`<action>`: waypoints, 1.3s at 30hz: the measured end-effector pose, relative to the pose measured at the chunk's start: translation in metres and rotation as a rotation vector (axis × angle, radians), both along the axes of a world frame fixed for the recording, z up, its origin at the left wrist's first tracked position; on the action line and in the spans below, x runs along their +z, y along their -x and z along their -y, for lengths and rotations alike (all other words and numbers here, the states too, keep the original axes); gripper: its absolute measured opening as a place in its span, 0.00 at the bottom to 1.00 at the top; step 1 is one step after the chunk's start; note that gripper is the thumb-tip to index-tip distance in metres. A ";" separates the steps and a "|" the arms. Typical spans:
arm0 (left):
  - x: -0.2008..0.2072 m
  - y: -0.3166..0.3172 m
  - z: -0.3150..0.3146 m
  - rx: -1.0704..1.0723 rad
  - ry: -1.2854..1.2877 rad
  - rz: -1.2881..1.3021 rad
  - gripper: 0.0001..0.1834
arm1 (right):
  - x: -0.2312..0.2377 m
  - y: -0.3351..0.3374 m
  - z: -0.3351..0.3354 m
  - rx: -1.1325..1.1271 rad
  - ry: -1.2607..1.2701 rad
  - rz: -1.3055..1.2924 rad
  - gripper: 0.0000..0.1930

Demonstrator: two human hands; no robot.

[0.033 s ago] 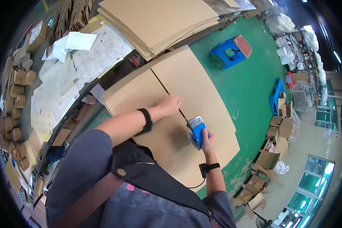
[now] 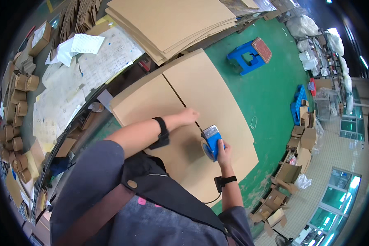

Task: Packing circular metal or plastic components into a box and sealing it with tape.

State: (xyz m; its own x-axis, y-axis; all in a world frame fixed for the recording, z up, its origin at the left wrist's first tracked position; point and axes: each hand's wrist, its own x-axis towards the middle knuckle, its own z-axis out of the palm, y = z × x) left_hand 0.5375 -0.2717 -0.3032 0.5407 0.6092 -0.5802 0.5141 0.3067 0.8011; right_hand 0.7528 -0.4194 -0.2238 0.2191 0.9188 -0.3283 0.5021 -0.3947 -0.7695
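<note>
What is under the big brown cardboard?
Under the flat cardboard the green floor shows around its edges. On top, the left hand presses by the seam and the right hand holds a blue tape dispenser. Anything directly beneath is covered.

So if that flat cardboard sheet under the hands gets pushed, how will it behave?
The cardboard sheet is broad and thin, so probably light and apt to slide on the green floor. Its centre seam may let it fold; the left hand presses beside it.
</note>
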 end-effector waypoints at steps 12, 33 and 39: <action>0.049 -0.037 0.002 0.105 0.466 0.176 0.09 | 0.009 0.000 0.000 -0.030 -0.046 0.084 0.25; 0.087 0.200 -0.118 0.675 -0.598 0.007 0.13 | 0.027 0.181 -0.240 0.265 0.458 0.755 0.38; 0.008 0.192 -0.100 0.661 -0.558 -0.056 0.14 | 0.037 0.198 -0.247 0.307 0.464 0.774 0.38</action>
State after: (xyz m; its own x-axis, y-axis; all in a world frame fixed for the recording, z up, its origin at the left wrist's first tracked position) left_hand 0.3452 -0.1722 -0.2951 -0.0454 0.9920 -0.1176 0.4121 0.1258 0.9024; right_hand 0.5552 -0.1728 -0.1867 0.2991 0.7870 -0.5396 0.9391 -0.3431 0.0200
